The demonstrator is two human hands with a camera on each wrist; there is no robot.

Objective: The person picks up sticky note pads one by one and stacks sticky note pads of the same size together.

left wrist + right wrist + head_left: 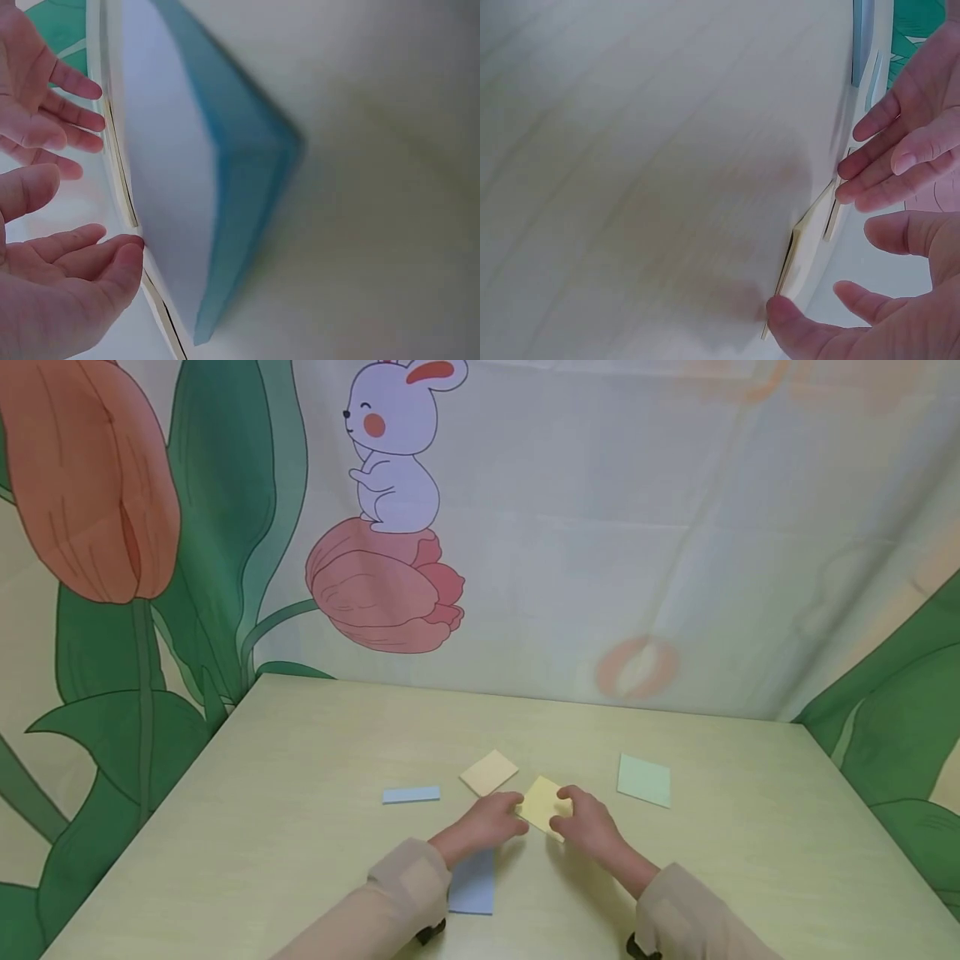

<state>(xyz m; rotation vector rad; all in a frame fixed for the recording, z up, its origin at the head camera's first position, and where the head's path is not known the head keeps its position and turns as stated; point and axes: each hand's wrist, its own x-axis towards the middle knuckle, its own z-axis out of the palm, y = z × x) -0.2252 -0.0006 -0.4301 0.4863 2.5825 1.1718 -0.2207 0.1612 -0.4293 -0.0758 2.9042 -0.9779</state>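
Left hand [489, 821], right hand [591, 828] both relaxed, fingers spread around yellow pad [537, 803]; green paper [643, 781] nearest far right corner of tabletop [750, 852].

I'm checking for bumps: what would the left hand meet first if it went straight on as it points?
Most likely the yellow pad, with the right hand beyond it; whether the left hand touches the pad is unclear.

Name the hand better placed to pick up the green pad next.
Probably the right hand. In the head view it is nearer the green pad, which lies off to its right, while the left hand is farther off, at the left side of the yellow pad.
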